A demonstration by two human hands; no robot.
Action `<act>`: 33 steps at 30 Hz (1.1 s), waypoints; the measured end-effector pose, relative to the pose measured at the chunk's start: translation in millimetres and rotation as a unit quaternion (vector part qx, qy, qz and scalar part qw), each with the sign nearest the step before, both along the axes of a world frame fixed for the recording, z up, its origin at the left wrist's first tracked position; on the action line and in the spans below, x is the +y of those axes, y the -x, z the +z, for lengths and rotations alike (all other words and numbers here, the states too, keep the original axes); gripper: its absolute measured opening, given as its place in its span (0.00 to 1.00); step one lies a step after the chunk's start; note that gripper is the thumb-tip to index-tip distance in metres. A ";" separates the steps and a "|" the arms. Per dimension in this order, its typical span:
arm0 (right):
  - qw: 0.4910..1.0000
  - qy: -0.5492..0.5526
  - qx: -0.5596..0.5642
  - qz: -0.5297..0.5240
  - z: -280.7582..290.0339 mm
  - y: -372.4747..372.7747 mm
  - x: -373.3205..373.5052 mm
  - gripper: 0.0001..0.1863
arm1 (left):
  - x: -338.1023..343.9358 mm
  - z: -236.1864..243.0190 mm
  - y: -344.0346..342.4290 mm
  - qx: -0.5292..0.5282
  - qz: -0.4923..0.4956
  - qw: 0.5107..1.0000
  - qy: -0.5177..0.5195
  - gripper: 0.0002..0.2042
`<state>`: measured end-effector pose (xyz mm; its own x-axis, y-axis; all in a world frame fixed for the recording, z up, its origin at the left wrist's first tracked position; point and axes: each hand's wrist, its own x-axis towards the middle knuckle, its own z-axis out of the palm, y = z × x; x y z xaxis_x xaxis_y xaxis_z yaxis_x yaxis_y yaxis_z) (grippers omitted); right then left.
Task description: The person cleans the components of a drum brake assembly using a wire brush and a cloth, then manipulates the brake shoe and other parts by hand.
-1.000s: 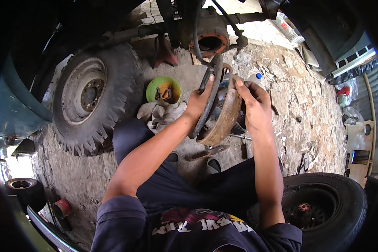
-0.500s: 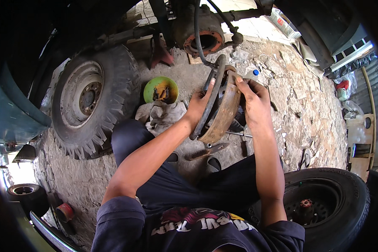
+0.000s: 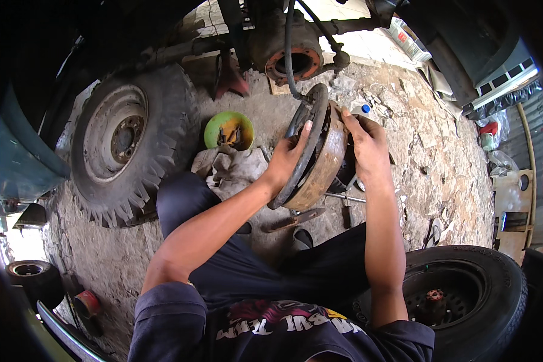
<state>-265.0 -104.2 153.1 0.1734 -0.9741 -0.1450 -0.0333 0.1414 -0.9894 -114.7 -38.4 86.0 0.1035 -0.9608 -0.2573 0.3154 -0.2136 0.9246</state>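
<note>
I hold a rusty round brake assembly (image 3: pixel 321 161) upright on edge in front of me, a dark backing plate on its left side and brown shoes on its right. My left hand (image 3: pixel 286 158) grips the left rim of the plate. On the other side, my right hand (image 3: pixel 366 145) presses flat against the brown face. A black hose (image 3: pixel 288 54) runs from its top up to the axle end with an orange-rimmed flange (image 3: pixel 296 61) under the vehicle.
A large knobby tyre (image 3: pixel 130 142) leans at the left. A green bowl (image 3: pixel 228 130) with small parts and a grey rag (image 3: pixel 229 169) lie on the stony ground. Loose tools (image 3: pixel 295 220) lie below the assembly. Another wheel (image 3: pixel 464 295) sits at lower right.
The view has shifted slightly; the brake assembly and both hands sit a little lower and more centred. Both hands keep their grip.
</note>
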 end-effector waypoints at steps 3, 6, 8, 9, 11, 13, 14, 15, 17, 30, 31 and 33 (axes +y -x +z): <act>0.991 0.078 0.103 -0.046 8.7 -0.6 -1.4 0.23 | 0.6 -1.2 -7.3 0.052 -0.005 0.999 -0.001 0.35; 0.979 0.140 0.128 -0.072 7.9 6.7 -9.0 0.24 | 4.6 -17.4 -27.1 0.246 -0.081 0.966 0.010 0.26; 0.967 0.199 0.127 -0.092 2.1 16.8 -17.8 0.23 | 6.4 -22.9 -37.9 0.342 -0.151 0.927 0.035 0.21; 0.951 0.242 0.152 -0.118 -5.7 19.2 -23.3 0.24 | 1.5 -26.3 -43.2 0.381 -0.181 0.904 0.065 0.16; 0.910 0.319 0.202 -0.172 -18.3 18.8 -34.8 0.25 | -8.8 -32.7 -54.2 0.458 -0.241 0.847 0.120 0.08; 0.952 0.220 0.170 -0.130 -13.8 12.4 -31.1 0.31 | -10.3 -12.4 -56.6 0.511 -0.329 0.784 0.130 0.09; 0.965 0.168 0.165 -0.112 -4.6 11.5 -27.0 0.32 | 0.1 1.7 -53.5 0.506 -0.298 0.801 0.116 0.10; 0.976 0.118 0.158 -0.092 1.1 13.3 -25.9 0.34 | 6.1 14.1 -49.3 0.518 -0.288 0.799 0.102 0.11; 0.978 0.056 0.196 -0.035 -9.2 22.7 -34.0 0.48 | 10.0 25.4 -43.6 0.555 -0.303 0.767 0.107 0.10; 0.984 -0.039 0.171 -0.044 2.6 23.3 -26.2 0.67 | 5.4 52.4 -48.5 0.547 -0.297 0.778 0.090 0.16; 0.983 -0.045 0.172 -0.036 2.8 24.5 -28.9 0.69 | 8.9 54.7 -49.3 0.506 -0.241 0.826 0.063 0.18; 0.982 -0.061 0.175 -0.026 4.1 35.5 -36.4 0.69 | 19.0 85.0 -38.4 0.415 -0.127 0.901 0.006 0.23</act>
